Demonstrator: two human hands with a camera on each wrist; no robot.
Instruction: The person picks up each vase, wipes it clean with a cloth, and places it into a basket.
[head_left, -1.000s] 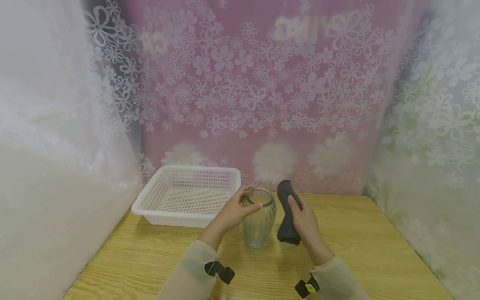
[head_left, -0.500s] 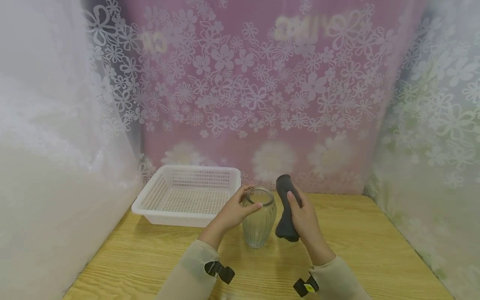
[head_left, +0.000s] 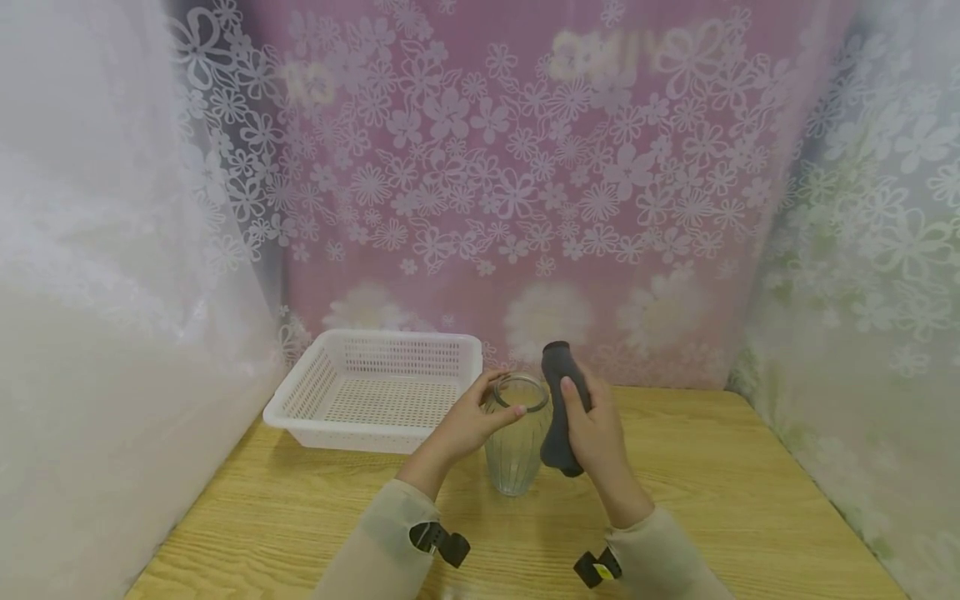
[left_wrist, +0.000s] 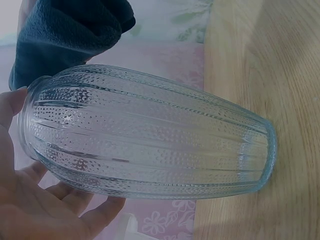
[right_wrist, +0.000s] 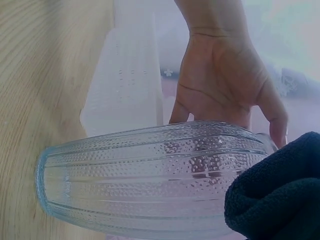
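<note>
A clear ribbed glass vase stands upright on the wooden table, its mouth facing up. My left hand grips it at the neck, thumb across the near side of the rim and fingers round the far left. In the left wrist view the vase shows a dotted, ridged wall, and nothing shows inside it. A dark grey, rolled cloth is held upright by my right hand, with the thumb along its near face. That cloth overlaps the vase's upper part in the right wrist view.
A white perforated plastic basket sits at the back left of the table, close behind my left forearm. A pink flowered curtain hangs beyond the back edge, with pale sheets at both sides.
My right hand has raised the cloth a little and brought it leftward, from beside the vase to its right edge. The left hand and vase have stayed in place.
</note>
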